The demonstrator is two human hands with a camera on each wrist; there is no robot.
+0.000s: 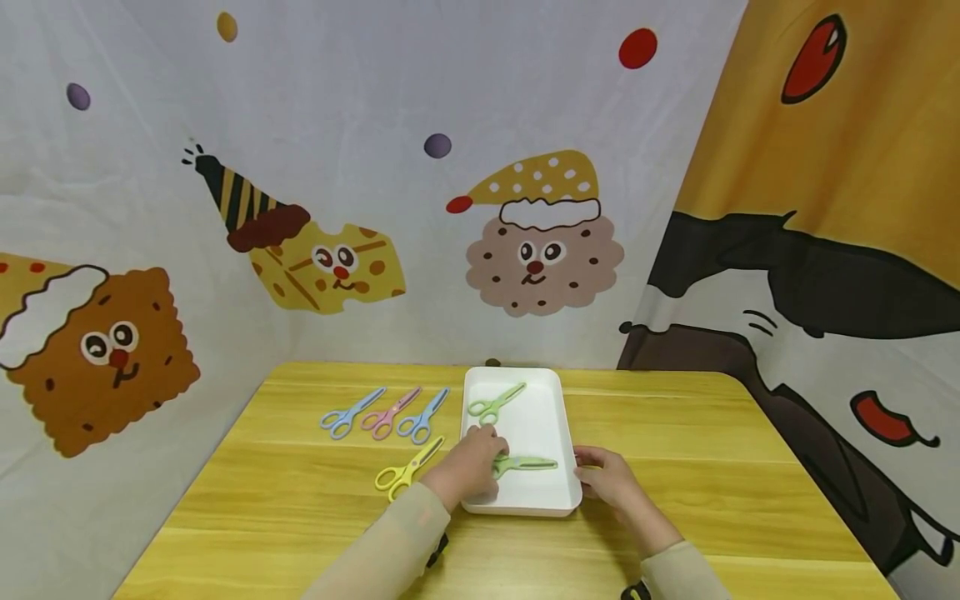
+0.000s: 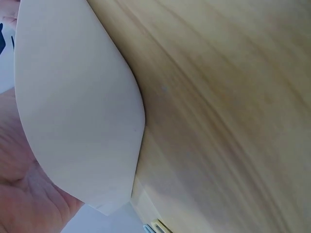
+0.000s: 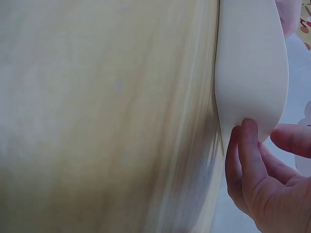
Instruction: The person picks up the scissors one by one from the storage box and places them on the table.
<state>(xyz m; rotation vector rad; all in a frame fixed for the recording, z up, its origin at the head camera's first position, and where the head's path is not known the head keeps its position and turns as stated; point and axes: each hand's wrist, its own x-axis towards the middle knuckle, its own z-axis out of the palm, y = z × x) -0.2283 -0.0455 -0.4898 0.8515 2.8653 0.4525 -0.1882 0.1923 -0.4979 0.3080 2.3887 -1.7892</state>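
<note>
A white rectangular tray (image 1: 538,421) lies on the table. My left hand (image 1: 471,467) reaches over its left rim, fingers around the handle end of a pair of green scissors (image 1: 532,463) whose blades point right. The hand covers most of those handles. Farther back in the tray lies another pair of green scissors (image 1: 498,405), apart from the hand. At the tray's near right side, my right hand (image 1: 611,477) grips the edge. In the right wrist view its fingertips (image 3: 249,127) press the outer wall, with the thumb by the rim.
Left of the tray lie two blue scissors (image 1: 356,411) (image 1: 425,416), pink scissors (image 1: 392,412) between them, and yellow scissors (image 1: 411,470) nearer my left forearm. They rest on a wood-grain table (image 1: 675,433). A cartoon-printed curtain (image 1: 360,100) hangs behind its back edge.
</note>
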